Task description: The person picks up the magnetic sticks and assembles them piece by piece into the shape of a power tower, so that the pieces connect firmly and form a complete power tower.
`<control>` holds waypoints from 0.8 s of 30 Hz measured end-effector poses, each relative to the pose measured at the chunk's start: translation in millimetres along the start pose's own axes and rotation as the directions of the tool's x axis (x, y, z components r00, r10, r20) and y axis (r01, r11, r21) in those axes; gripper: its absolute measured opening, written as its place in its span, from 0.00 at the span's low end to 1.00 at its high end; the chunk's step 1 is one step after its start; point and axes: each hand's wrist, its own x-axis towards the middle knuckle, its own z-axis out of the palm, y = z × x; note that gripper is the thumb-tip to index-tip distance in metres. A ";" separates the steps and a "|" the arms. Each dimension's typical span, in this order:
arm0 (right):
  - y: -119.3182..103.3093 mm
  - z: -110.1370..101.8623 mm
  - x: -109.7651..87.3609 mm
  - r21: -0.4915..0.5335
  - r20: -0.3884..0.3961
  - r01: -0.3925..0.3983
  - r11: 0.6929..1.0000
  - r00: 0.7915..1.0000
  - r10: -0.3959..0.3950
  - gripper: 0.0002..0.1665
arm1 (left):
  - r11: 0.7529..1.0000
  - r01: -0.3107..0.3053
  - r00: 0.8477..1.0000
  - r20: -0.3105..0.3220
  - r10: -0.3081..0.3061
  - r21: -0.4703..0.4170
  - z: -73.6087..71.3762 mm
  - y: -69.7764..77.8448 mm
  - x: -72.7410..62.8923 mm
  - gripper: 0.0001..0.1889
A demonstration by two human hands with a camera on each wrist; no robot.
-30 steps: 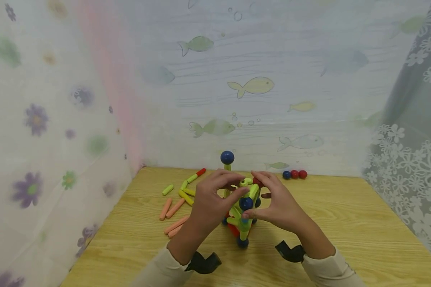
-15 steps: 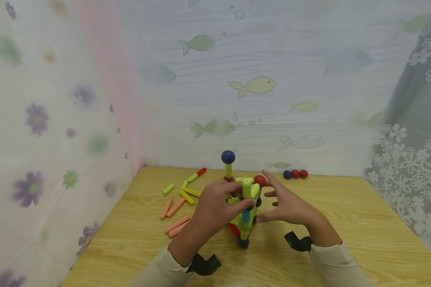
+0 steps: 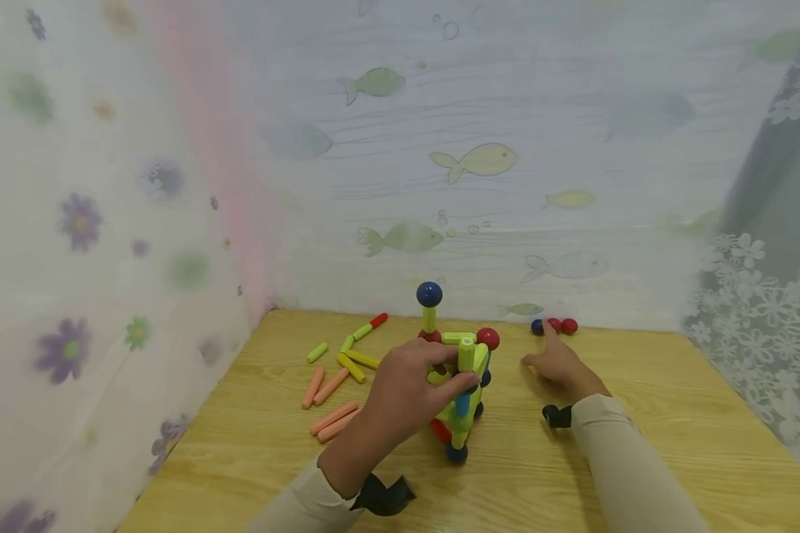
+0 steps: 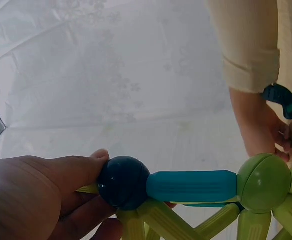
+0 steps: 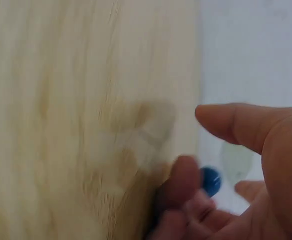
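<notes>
My left hand point(image 3: 410, 385) pinches a dark blue ball point(image 4: 123, 182) at the near upper corner of a frame built from toy magnetic sticks and balls. A light green stick point(image 3: 466, 355) stands upright on that corner; a blue stick point(image 4: 191, 186) runs from the ball to a green ball point(image 4: 263, 183). A red ball point(image 3: 487, 339) tops another corner, and a blue ball point(image 3: 430, 294) crowns the tall post behind. My right hand point(image 3: 563, 363) reaches over the table toward a row of loose balls, thumb and fingers apart. Just past its fingers shows a blue ball point(image 5: 211, 181).
Two red balls point(image 3: 570, 326) lie with the blue one along the table's back edge. To the left are orange sticks point(image 3: 332, 386), yellow sticks point(image 3: 352, 368), green sticks point(image 3: 318, 352) and a red stick point(image 3: 378, 320). A patterned curtain point(image 3: 480, 222) hangs behind the table.
My right hand has left the frame's side and moved right and away to the loose balls. The left hand stays at its corner, where the upright green stick has come into plain sight.
</notes>
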 end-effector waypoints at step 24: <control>7.7 -0.1 -3.0 -0.093 -0.100 0.073 0.993 0.992 -0.082 0.41 | 0.999 -0.017 1.000 0.014 0.016 0.032 0.2 1.1 0.7 0.17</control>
